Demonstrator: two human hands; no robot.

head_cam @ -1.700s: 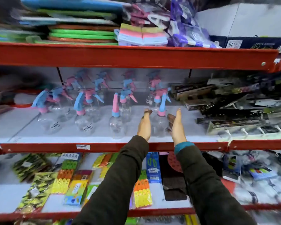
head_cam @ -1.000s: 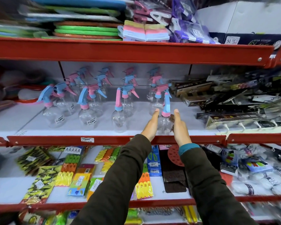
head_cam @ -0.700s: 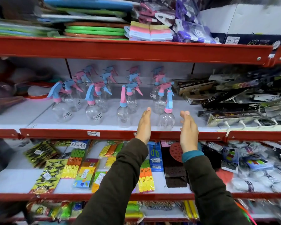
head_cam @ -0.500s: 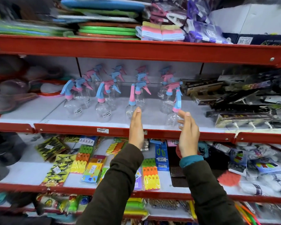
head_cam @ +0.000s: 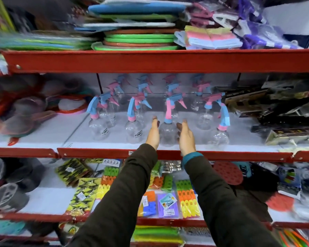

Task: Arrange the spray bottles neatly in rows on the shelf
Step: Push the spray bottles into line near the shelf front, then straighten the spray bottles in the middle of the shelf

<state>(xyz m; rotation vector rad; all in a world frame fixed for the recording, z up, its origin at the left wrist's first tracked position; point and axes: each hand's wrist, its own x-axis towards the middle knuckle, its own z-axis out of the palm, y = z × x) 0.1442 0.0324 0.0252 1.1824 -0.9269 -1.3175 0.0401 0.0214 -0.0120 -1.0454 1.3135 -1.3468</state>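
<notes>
On the far left of the white shelf [head_cam: 43,129] lay a blurred heap of round dishes [head_cam: 25,107] in red and grey. Next came the spray bottles, clear with pink and blue trigger heads, standing in rows running front to back. The front row began with the first bottle [head_cam: 97,128], then the second bottle [head_cam: 133,130], both upright and set apart.

The left hand [head_cam: 153,133] stood flat and open, fingers together and pointing up, just beside the left flank of the third bottle [head_cam: 167,130]. The right hand [head_cam: 185,138] stood the same way, open and narrow, at that bottle's right flank. Whether either palm touched the plastic could not be told.

Further right stood the fourth bottle [head_cam: 220,135], nearer the red shelf edge [head_cam: 221,155] than the others. Behind these, more bottles [head_cam: 143,90] lined up toward the back wall. Beyond them lay dark boxed goods [head_cam: 282,111] in a loose pile.
</notes>
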